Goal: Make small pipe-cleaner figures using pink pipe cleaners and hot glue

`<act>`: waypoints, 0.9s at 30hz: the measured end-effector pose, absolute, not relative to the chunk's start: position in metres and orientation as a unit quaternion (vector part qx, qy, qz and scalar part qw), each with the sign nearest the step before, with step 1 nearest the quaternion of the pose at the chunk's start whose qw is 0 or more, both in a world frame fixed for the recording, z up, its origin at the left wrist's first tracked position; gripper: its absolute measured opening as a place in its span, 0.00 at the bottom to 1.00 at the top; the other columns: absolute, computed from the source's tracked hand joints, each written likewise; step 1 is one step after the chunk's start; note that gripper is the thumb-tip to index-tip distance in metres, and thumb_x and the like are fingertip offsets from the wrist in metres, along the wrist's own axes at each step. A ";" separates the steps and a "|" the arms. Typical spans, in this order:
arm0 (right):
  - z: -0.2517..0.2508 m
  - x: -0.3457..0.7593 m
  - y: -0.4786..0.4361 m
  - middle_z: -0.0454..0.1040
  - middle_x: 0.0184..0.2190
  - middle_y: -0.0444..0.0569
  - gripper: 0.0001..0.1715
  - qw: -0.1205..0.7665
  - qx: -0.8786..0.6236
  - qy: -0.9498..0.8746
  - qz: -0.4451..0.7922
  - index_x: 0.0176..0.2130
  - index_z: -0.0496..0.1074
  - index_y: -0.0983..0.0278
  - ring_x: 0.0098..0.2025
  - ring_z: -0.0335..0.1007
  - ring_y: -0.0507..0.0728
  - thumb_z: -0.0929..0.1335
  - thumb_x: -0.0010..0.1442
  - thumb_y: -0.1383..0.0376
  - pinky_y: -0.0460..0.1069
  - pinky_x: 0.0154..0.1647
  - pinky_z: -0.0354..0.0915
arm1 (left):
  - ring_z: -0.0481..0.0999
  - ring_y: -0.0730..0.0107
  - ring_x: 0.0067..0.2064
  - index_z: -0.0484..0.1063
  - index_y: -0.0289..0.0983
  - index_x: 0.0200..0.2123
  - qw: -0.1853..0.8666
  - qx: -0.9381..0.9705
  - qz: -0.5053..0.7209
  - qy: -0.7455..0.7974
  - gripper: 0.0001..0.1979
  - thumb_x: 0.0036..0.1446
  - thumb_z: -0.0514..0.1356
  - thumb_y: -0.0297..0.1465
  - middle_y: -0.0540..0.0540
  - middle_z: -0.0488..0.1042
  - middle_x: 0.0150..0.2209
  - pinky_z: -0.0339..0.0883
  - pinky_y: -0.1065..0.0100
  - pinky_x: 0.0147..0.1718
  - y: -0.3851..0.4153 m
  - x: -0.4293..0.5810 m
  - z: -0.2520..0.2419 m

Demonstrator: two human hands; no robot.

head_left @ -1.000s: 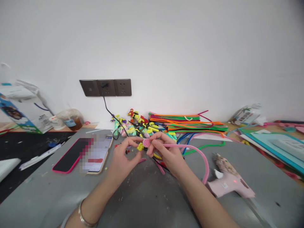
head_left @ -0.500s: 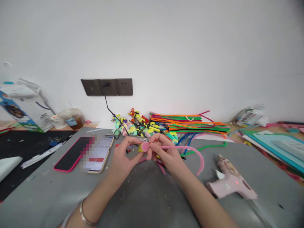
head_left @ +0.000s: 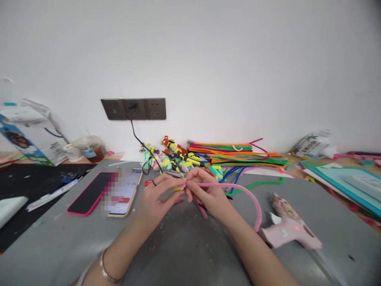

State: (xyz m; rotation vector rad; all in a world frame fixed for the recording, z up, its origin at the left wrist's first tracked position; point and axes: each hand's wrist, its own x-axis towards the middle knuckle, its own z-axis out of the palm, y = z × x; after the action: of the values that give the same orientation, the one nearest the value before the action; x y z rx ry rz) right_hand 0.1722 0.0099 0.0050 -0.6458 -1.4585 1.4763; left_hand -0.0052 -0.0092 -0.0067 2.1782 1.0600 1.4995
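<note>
Close together above the grey mat, my left hand (head_left: 157,194) and my right hand (head_left: 208,190) both pinch a fuzzy pink pipe cleaner (head_left: 238,187). Its coiled end is mostly covered by my fingertips, with a bit of yellow (head_left: 178,188) showing under it. The loose length leaves my right hand and bends down toward the glue gun (head_left: 291,226). Scissors (head_left: 175,173) show just behind my fingers, their handles partly hidden by my right hand; I cannot tell whether it touches them. A short pink piece (head_left: 201,209) lies below my hands.
Pipe-cleaner figures (head_left: 172,147) and a bundle of colored pipe cleaners (head_left: 244,155) lie along the wall. Two phones, one pink-edged (head_left: 92,194) and one lit (head_left: 127,194), rest at left. A drink cup (head_left: 92,151) stands farther back. Teal folders (head_left: 342,186) lie at right.
The pink coil has turned and is now more covered by my left fingers. The pipe cleaner's loose end has swung lower and right, closer to the glue gun.
</note>
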 end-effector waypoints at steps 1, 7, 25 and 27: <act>0.005 0.172 0.010 0.70 0.17 0.38 0.18 0.464 -0.262 -0.596 0.600 0.35 0.64 0.61 0.16 0.51 0.47 0.70 0.61 0.50 0.44 0.18 0.47 | 0.79 0.67 0.38 0.79 0.42 0.44 0.157 0.752 0.522 0.370 0.10 0.59 0.64 0.26 0.46 0.81 0.37 0.74 0.68 0.40 -0.009 -0.005 -0.007; 0.002 0.174 0.011 0.71 0.24 0.41 0.14 0.504 -0.275 -0.613 0.543 0.35 0.68 0.61 0.23 0.62 0.50 0.72 0.61 0.54 0.45 0.24 0.58 | 0.80 0.65 0.42 0.80 0.41 0.41 0.307 0.663 0.536 0.422 0.07 0.58 0.66 0.32 0.46 0.81 0.39 0.76 0.68 0.41 -0.009 -0.003 -0.008; -0.005 0.188 0.030 0.71 0.24 0.40 0.16 0.624 -0.333 -0.505 0.494 0.32 0.68 0.60 0.26 0.66 0.51 0.73 0.58 0.53 0.46 0.30 0.64 | 0.80 0.66 0.35 0.66 0.39 0.45 0.450 0.556 0.519 0.469 0.22 0.49 0.70 0.37 0.50 0.79 0.31 0.74 0.66 0.38 -0.003 0.001 -0.006; -0.009 0.194 0.038 0.68 0.21 0.38 0.19 0.650 -0.336 -0.430 0.529 0.31 0.66 0.60 0.22 0.62 0.50 0.74 0.55 0.51 0.45 0.24 0.61 | 0.80 0.65 0.36 0.65 0.39 0.40 0.477 0.547 0.512 0.460 0.20 0.50 0.70 0.41 0.48 0.80 0.33 0.74 0.66 0.37 -0.003 0.001 -0.007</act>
State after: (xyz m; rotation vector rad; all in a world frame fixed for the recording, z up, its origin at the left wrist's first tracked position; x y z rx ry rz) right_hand 0.1942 0.0385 -0.0088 -0.7636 -0.9766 1.2028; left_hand 0.0012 -0.0030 -0.0068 1.3360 1.1232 1.2496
